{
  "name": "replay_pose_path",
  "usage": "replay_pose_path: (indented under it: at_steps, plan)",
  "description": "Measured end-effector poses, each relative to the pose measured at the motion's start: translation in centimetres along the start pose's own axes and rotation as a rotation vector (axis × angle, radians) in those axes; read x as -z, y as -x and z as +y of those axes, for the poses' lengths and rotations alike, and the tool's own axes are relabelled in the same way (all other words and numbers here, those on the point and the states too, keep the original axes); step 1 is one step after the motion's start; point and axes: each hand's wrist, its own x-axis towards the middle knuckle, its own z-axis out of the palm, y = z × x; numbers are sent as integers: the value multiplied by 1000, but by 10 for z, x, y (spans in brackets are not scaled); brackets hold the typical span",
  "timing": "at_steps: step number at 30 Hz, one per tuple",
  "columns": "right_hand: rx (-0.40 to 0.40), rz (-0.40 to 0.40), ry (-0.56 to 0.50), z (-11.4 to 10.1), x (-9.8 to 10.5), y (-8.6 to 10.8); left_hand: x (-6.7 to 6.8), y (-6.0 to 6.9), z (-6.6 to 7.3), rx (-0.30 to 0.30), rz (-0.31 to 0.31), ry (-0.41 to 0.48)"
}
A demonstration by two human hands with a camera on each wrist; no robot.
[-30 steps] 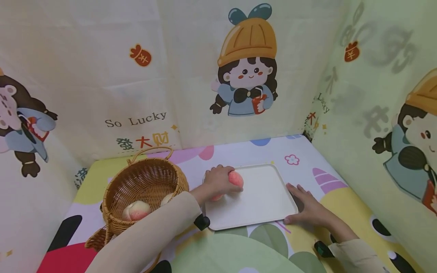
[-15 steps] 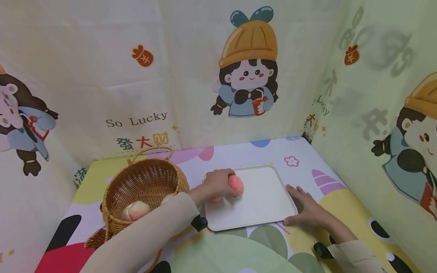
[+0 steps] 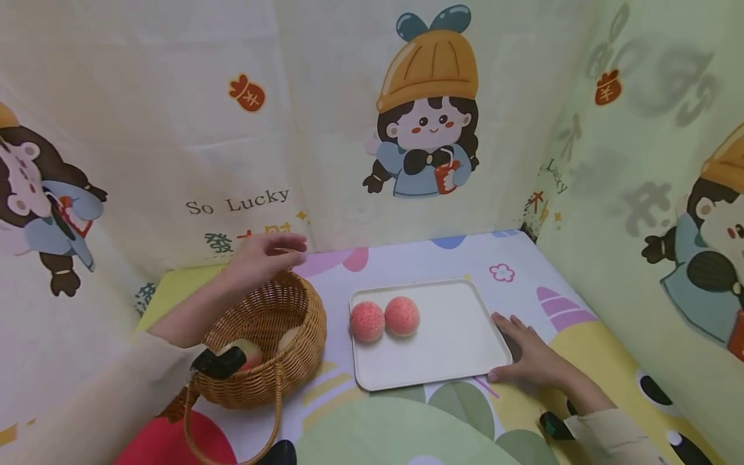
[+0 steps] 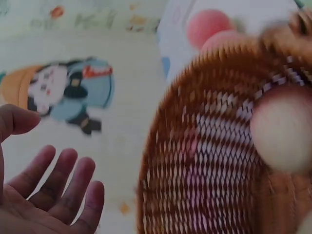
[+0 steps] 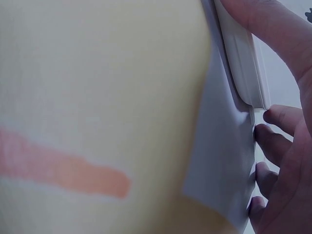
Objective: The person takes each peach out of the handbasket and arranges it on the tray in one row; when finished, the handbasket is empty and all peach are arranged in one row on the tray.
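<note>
patterned cloth [image 3: 430, 261], peach [image 3: 402, 316] released on tray [image 3: 447, 355] — left hand [image 3: 261, 258] now near basket [image 3: 308, 339]

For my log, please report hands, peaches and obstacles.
Left hand empty, near basket. Right hand at tray. Two peaches on tray. Nothing seen between basket and tray.

The basket [image 3: 309, 345] is rough woven wicker, the tray [image 3: 450, 339] smooth, plastic-looking, the pink peaches [image 3: 402, 316] matt.
</note>
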Motion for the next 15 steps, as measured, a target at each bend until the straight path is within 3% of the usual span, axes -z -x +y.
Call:
replay_pose_path:
  at_steps: [3,6,10,15]
  plan:
    - [-2,0,1,0,3,0,27,9,-19,34,38,85]
    - [3,-1,-2,1,4,0,37,14,-43,87,13,98]
    - [7,-1,-6,1,3,-1,30,19,-70,149,-76,18]
    - [9,-3,-6,1,0,-2,11,26,-85,223,-171,-87]
